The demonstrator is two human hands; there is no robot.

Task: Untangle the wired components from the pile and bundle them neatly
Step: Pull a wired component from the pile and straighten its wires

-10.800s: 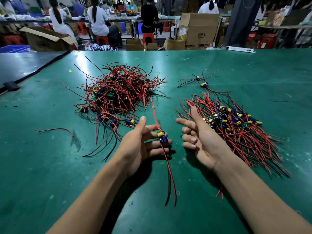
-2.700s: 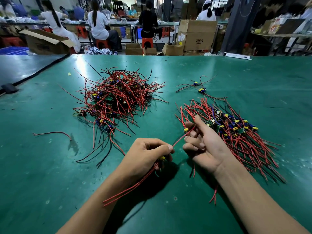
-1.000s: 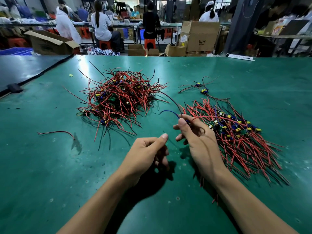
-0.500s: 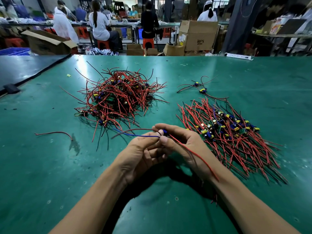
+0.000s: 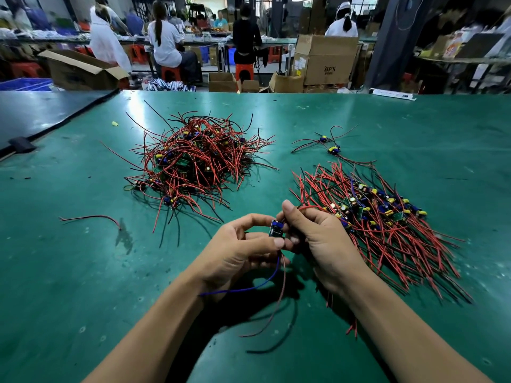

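A tangled pile (image 5: 197,161) of red and black wires with small circuit boards lies on the green table (image 5: 69,272) at the middle left. To the right, an aligned bundle (image 5: 381,217) of the same parts fans toward me. Between them, above the table, my left hand (image 5: 237,252) pinches one small wired component (image 5: 276,229) at its lower edge. My right hand (image 5: 320,239) grips that component's upper side and its red wires. A blue wire and red and black wires hang from it below my hands.
Two separate wired parts (image 5: 330,146) lie behind the bundle. A loose red wire (image 5: 91,218) lies at the left. A dark table (image 5: 36,114) adjoins on the far left. Cardboard boxes (image 5: 325,59) and seated workers (image 5: 166,42) are beyond the far edge.
My hands have turned the component upright between them, and its blue and red wires now hang down toward me instead of stretching left and right.
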